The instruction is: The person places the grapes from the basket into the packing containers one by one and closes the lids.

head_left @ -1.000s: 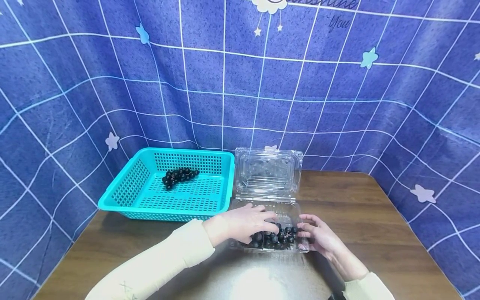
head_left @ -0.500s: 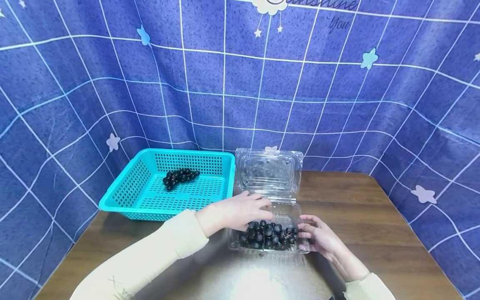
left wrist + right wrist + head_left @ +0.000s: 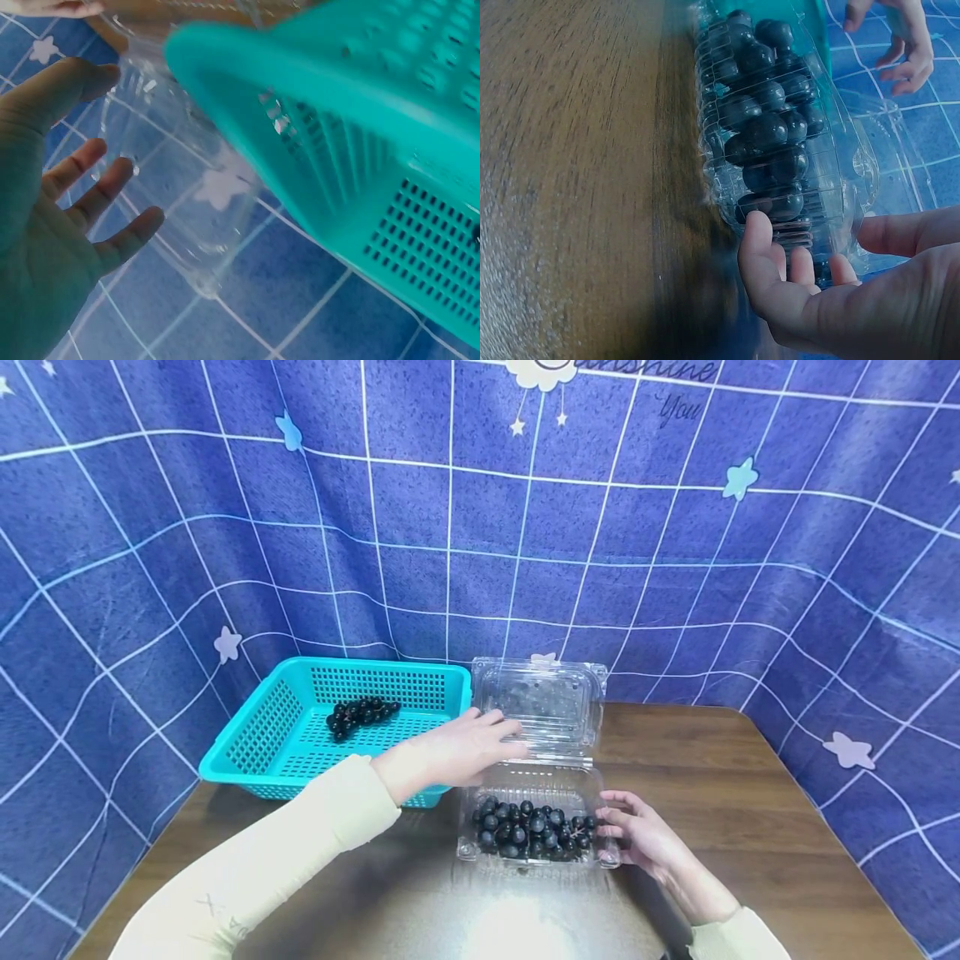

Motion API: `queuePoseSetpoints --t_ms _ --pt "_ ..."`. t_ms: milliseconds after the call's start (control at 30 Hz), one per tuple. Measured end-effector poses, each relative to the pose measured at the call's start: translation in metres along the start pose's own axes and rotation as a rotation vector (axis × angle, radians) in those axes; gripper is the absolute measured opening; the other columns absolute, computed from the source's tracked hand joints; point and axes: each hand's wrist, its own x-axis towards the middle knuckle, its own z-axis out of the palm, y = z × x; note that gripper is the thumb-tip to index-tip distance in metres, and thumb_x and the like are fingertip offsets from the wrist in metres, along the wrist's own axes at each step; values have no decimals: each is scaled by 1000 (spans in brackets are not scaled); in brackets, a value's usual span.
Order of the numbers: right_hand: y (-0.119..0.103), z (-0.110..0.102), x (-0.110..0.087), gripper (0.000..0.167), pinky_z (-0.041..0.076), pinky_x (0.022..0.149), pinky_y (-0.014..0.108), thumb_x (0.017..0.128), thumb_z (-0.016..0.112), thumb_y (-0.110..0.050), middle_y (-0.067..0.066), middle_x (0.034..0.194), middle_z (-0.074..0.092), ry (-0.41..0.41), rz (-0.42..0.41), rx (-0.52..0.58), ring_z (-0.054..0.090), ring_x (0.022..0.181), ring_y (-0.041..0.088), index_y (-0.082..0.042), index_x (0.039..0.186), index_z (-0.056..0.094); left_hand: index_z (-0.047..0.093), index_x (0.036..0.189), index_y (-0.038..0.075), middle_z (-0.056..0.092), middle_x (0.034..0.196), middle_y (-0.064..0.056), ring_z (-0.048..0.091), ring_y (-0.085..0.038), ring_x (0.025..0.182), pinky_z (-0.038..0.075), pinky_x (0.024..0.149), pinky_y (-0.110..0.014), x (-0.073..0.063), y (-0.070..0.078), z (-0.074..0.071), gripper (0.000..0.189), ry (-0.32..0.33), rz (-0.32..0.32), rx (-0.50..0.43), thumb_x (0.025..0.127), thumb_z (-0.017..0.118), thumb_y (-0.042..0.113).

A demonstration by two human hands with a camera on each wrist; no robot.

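A clear plastic clamshell box (image 3: pixel 555 779) lies on the table with its lid (image 3: pixel 536 693) raised at the back. Dark grapes (image 3: pixel 517 835) fill the front part of its base. My right hand (image 3: pixel 647 837) holds the box's right end; in the right wrist view its curled fingers (image 3: pixel 761 259) lie at the end wall and the thumb is by the rim. My left hand (image 3: pixel 459 747) hovers between box and basket, fingers spread, nothing in it. Another bunch of black grapes (image 3: pixel 360 717) rests inside a turquoise basket (image 3: pixel 217 767) on the left.
The perforated basket stands close to the clamshell's left side. Behind the brown wooden table (image 3: pixel 675 752) hangs a blue gridded curtain (image 3: pixel 480 510) with stars. A bright glare patch lies on the table's front part.
My left hand has lifted off the grapes in the clamshell and moved left and back toward the basket, uncovering them. My right hand has stayed at the box's end.
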Motion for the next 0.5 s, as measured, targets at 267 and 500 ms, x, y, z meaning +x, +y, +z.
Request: queuePoseSetpoints --t_ms 267,500 --pt "1 0 0 47 54 76 46 95 47 -11 15 116 47 -3 0 -6 54 96 23 3 136 26 46 132 27 41 139 -4 44 -22 116 45 83 -40 -7 -20 -13 62 -12 -52 52 78 75 24" --pt "0 1 0 48 53 76 45 95 47 -11 14 114 48 3 -4 -6 54 95 23 3 135 26 45 133 27 42 138 -5 44 -25 115 44 85 -42 -13 -39 -16 60 41 -108 39 79 71 19"
